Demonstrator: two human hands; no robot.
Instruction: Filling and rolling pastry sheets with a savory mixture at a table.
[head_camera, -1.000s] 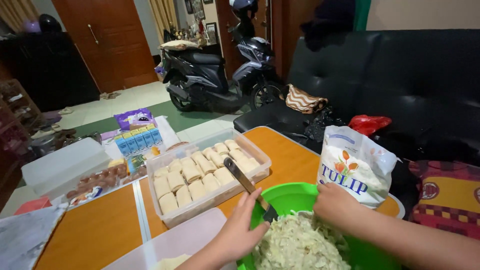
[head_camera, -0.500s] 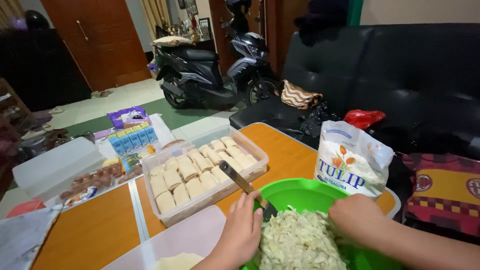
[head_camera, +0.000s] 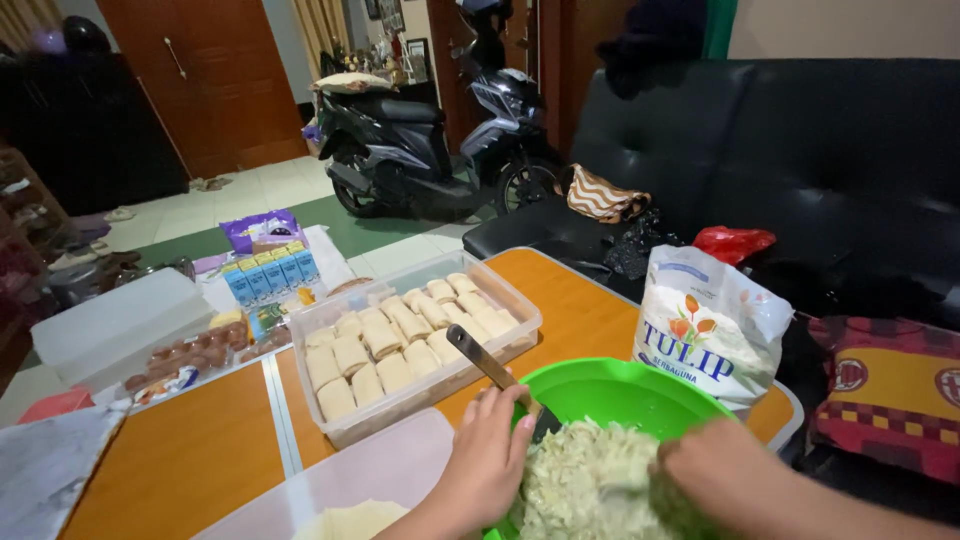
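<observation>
A green plastic bowl (head_camera: 640, 385) sits at the near edge of the orange table, heaped with pale shredded vegetable (head_camera: 585, 485). My left hand (head_camera: 490, 450) is at the bowl's left rim, its fingers closed around a knife (head_camera: 480, 357) whose dark handle points up and left while the blade dips into the shreds. My right hand (head_camera: 720, 475) lies knuckles-up on the right of the heap, with its fingers curled into the shreds and hidden.
A clear tub of pale rectangular rolls (head_camera: 400, 345) stands just beyond the bowl. A white flour bag (head_camera: 705, 330) is at the right. A clear lid (head_camera: 350, 475) and pale dough (head_camera: 350, 522) lie near left. Small cartons (head_camera: 270, 270), a white box (head_camera: 110, 325), a black sofa (head_camera: 800, 150) and a scooter (head_camera: 420, 140) are behind.
My right hand has slid down and leftward into the shredded heap. My left hand stays at the knife by the bowl's rim. The view has shifted slightly.
</observation>
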